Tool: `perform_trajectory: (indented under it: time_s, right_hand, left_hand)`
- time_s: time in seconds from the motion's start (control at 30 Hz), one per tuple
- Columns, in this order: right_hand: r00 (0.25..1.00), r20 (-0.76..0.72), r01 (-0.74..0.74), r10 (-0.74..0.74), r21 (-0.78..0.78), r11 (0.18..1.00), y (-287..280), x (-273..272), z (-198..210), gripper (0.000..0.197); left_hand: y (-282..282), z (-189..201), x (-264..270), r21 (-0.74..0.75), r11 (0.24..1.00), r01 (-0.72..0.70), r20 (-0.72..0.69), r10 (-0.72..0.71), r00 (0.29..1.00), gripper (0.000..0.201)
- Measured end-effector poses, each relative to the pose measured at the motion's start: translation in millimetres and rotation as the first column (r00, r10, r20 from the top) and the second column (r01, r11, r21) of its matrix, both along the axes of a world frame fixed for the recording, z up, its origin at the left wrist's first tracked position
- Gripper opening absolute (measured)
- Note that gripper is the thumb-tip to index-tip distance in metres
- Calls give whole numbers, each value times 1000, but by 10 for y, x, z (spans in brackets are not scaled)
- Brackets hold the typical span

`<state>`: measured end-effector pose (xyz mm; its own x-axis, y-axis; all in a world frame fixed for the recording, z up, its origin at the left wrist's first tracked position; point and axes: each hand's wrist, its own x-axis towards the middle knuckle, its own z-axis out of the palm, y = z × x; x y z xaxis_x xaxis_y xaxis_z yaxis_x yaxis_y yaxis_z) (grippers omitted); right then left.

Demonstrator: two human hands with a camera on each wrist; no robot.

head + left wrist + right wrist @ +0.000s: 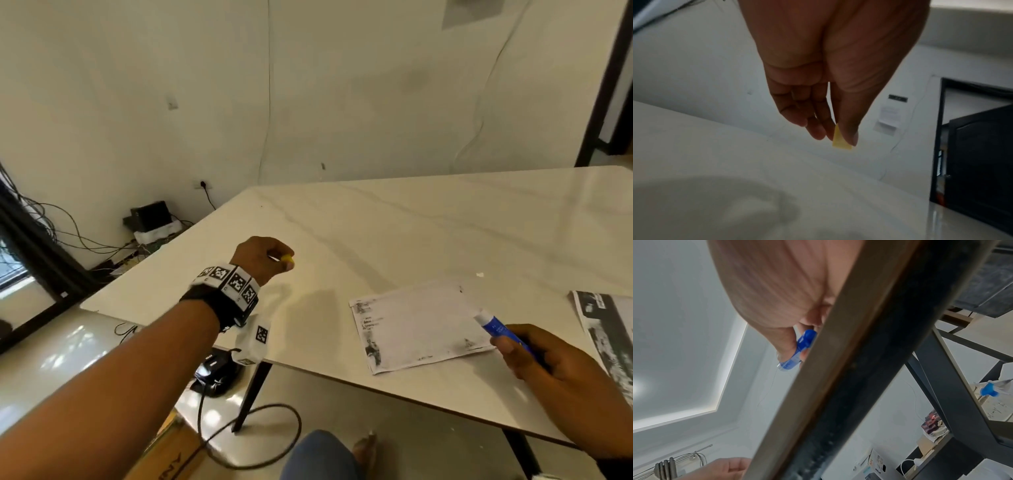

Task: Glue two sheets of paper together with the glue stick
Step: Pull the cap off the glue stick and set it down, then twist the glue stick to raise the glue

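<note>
Behind the left hand, a black wrist strap carries a band of white blocks printed with black square markers; another marked white block hangs beneath. Forearms are bare.

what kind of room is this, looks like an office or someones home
Probably an office or workroom, not clearly a home: a bare white marble-look table, loose cables and a small black device on the floor by a wall socket, and cardboard boxes on shelving.
</note>
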<state>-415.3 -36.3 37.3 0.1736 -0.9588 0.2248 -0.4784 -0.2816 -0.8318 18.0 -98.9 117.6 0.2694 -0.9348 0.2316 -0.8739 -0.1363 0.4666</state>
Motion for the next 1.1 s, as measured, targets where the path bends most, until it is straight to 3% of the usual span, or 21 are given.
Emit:
perform_trajectory:
  time_s: [0.13, 0.23, 0.37, 0.47, 0.57, 0.63, 0.7, 0.77, 0.87, 0.93, 1.1]
  right_hand:
    - [1000, -19, 7, -7, 34, 999, 12, 17, 30, 57]
    - [999, -49, 16, -13, 61, 998, 24, 44, 57, 46]
    - [998, -67, 20, -13, 96, 995, 41, 59, 86, 42]
    - [998, -66, 19, -13, 97, 995, 41, 65, 81, 40]
    - [999, -50, 18, -14, 80, 997, 26, 59, 73, 40]
    - [1000, -16, 19, -18, 68, 997, 21, 47, 77, 41]
    - [999, 36, 26, -28, 44, 999, 2, 35, 52, 36]
    - [995, 85, 50, -52, 23, 998, -5, -49, 13, 31]
    - [991, 130, 16, -17, 8, 1000, -24, -13, -15, 21]
    - [993, 115, -31, 33, -20, 999, -29, 17, -9, 21]
    - [987, 105, -122, 125, -33, 992, -38, -4, -79, 32]
  left_hand:
    - [-94, -158, 116, 212, 977, -5, 116, -21, 993, 27]
    - [-116, -261, 92, 386, 923, 3, 183, -80, 980, 31]
    - [-130, -311, 88, 429, 903, -9, 179, -76, 981, 33]
    - [-88, -250, 91, 454, 891, -21, 162, -60, 985, 54]
    - [46, -103, -15, 397, 918, -24, 134, -32, 990, 72]
    - [170, -15, -230, 241, 970, 23, -24, -18, 1000, 71]
    - [328, 38, -613, 34, 993, 114, -222, -104, 970, 59]
    - [446, -64, -1180, -114, 967, 229, -481, -256, 839, 44]
    - [693, -401, -1893, -173, 938, 301, -793, -314, 521, 37]
    - [796, -657, -2210, -160, 931, 329, -886, -282, 368, 44]
    - [784, -903, -2508, -203, 904, 376, -963, -255, 92, 48]
